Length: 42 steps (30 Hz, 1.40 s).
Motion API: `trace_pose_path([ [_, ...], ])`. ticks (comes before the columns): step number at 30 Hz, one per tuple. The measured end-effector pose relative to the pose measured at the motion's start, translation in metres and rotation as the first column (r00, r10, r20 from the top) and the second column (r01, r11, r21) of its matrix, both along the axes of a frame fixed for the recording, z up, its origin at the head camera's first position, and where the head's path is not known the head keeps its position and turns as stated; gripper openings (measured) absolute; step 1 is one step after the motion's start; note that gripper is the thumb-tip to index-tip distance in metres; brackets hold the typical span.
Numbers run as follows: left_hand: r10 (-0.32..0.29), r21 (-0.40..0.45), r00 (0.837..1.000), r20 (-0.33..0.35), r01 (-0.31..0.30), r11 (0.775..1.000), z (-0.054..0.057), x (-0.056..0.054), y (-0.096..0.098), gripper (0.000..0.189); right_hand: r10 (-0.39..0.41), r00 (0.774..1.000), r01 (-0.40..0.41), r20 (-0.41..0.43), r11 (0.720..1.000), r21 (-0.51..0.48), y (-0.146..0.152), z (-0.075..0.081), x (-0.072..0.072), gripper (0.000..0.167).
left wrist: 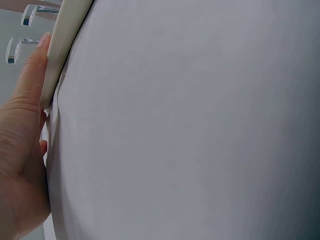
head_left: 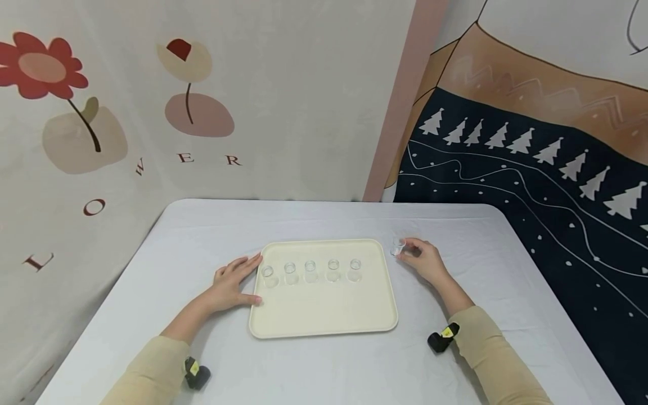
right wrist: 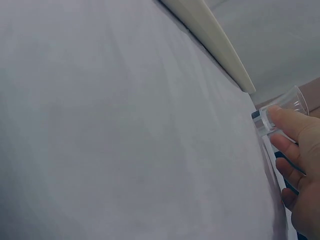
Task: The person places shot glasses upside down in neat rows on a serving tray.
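A cream rectangular tray lies on the white-covered table. Across its upper half stands a row of several small clear shot glasses, spaced apart. My left hand rests at the tray's left edge, fingers spread and fairly straight; in the left wrist view the thumb lies against the rim. Just off the tray's upper right corner, my right hand pinches another clear shot glass between thumb and fingers. The right wrist view shows this shot glass with its thick base close to the tray's corner.
The white tablecloth surrounds the tray. Behind the table stands a pale wall hanging with flowers and letters. A dark hanging with white trees is at the right. Both wrists wear small black cameras.
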State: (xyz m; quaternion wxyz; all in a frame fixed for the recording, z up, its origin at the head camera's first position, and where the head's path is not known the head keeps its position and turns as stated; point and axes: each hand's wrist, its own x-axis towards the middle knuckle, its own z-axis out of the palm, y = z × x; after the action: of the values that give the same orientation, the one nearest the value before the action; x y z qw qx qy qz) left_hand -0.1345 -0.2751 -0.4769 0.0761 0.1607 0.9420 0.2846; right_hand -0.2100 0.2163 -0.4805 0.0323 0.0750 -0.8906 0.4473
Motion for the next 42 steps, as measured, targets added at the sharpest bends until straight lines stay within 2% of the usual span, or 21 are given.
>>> trace_pose_path([
  [10, 0.002, -0.003, 1.0, -0.003, -0.002, 1.0, -0.003, -0.001, -0.001, 0.108, 0.011, 0.999, -0.012, -0.044, 1.0, -0.018, -0.006, -0.005, -0.001, 0.038],
  [25, -0.006, 0.01, 1.0, 0.0, 0.006, 1.0, -0.002, -0.001, -0.001, 0.107, -0.008, 0.999, 0.007, -0.051, 1.0, -0.011, -0.005, -0.005, 0.001, 0.031],
  [32, -0.009, 0.016, 1.0, -0.005, 0.009, 1.0, 0.0, -0.001, 0.0, 0.107, -0.019, 0.999, 0.018, -0.039, 1.0, -0.021, -0.002, 0.0, 0.005, 0.032],
  [42, -0.008, 0.015, 1.0, -0.005, 0.008, 1.0, 0.0, -0.001, 0.0, 0.107, -0.03, 0.997, 0.028, -0.07, 0.999, -0.039, 0.001, 0.007, 0.013, 0.03],
])
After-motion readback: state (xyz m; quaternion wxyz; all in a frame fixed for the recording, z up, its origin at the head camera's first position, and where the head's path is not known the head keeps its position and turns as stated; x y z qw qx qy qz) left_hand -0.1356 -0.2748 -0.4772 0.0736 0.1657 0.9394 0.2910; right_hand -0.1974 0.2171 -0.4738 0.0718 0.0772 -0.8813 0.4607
